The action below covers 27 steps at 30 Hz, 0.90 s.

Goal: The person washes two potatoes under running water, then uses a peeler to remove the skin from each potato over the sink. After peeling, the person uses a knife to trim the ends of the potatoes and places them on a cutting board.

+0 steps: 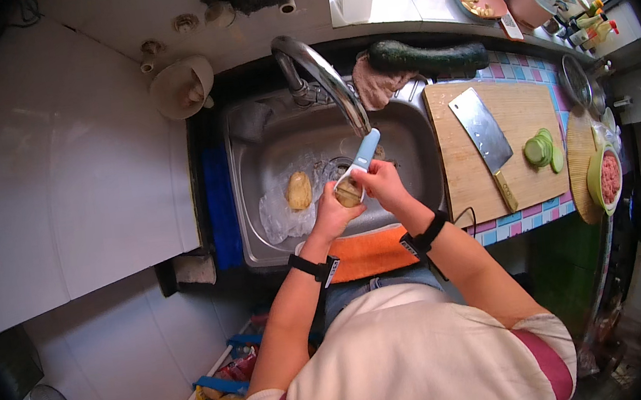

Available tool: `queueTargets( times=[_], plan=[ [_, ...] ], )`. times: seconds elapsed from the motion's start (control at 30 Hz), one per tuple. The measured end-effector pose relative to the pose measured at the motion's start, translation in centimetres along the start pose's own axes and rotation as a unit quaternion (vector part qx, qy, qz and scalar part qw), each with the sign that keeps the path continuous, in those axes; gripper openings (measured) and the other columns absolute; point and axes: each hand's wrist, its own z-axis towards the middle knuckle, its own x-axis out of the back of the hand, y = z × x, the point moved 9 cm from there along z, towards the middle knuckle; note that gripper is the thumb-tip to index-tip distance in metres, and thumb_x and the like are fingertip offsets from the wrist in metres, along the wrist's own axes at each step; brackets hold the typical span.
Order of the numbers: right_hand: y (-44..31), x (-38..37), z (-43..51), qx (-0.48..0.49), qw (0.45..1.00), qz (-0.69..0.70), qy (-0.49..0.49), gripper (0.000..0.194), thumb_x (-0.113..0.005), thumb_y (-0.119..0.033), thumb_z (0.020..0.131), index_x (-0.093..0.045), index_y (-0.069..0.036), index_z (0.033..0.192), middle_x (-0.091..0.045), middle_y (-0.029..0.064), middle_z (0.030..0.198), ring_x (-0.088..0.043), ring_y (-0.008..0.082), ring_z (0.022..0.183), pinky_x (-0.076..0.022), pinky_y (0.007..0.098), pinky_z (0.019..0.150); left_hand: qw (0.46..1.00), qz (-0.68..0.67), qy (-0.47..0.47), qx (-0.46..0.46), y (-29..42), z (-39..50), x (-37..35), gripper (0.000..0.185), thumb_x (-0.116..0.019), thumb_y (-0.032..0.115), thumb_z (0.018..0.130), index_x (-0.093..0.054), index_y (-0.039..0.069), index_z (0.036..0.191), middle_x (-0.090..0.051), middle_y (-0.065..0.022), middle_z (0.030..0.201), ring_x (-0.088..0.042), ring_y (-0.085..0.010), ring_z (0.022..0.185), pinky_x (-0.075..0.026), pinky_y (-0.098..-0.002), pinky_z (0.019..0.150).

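Over the steel sink (pixel 416 160), my left hand (pixel 333 213) is closed around a potato (pixel 348 194). My right hand (pixel 383 184) grips a peeler with a light blue handle (pixel 367 149), whose white head lies against that potato. Another potato (pixel 298 190) lies to the left on a clear plastic bag (pixel 275 219) in the sink. The end of the chrome faucet (pixel 331 76) hangs just above the peeler's handle.
A cleaver (pixel 480 130) and sliced green vegetable (pixel 539 149) lie on a wooden cutting board (pixel 454 186) at right. Behind are a large dark green gourd (pixel 428 57) and a cloth (pixel 379 85). Minced meat fills a green bowl (pixel 595 183). An orange towel (pixel 367 253) covers the sink's front edge.
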Motion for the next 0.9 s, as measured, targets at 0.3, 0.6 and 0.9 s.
queueTargets(
  times=[0.3, 0.6, 0.9],
  plan=[
    [0.7, 2.6, 0.5, -0.056, 0.997, 0.006, 0.054, 0.019, -0.062, -0.020, 0.078, -0.057, -0.003, 0.071, -0.052, -0.0004, 0.058, -0.042, 0.0064, 0.044, -0.0319, 0.0215, 0.040, 0.993, 0.077, 0.022, -0.087, 1.5, -1.0, 0.7, 0.060, -0.077, 0.013, 0.055, -0.042, 0.004, 0.102, -0.054, -0.0113, 0.095, -0.054, -0.0209, 0.088, -0.044, -0.0313, 0.077],
    [0.4, 0.3, -0.5, -0.046, 0.997, 0.061, -0.030, 0.018, -0.062, -0.018, 0.079, -0.056, -0.003, 0.072, -0.052, -0.0002, 0.058, -0.043, 0.0074, 0.044, -0.0330, 0.0213, 0.040, 0.987, 0.097, 0.047, -0.121, 3.1, -1.3, 0.9, 0.062, -0.077, 0.010, 0.054, -0.040, 0.003, 0.103, -0.052, -0.0119, 0.097, -0.053, -0.0224, 0.092, -0.043, -0.0311, 0.079],
    [-0.3, 1.7, -0.7, -0.015, 0.998, 0.029, 0.053, 0.020, -0.062, -0.020, 0.077, -0.055, -0.003, 0.069, -0.051, -0.0001, 0.057, -0.042, 0.0060, 0.044, -0.0301, 0.0216, 0.038, 0.974, 0.164, 0.048, -0.148, 4.3, -1.2, 0.5, 0.060, -0.075, 0.007, 0.053, -0.040, 0.003, 0.102, -0.046, -0.0139, 0.099, -0.049, -0.0296, 0.097, -0.041, -0.0333, 0.084]
  ],
)
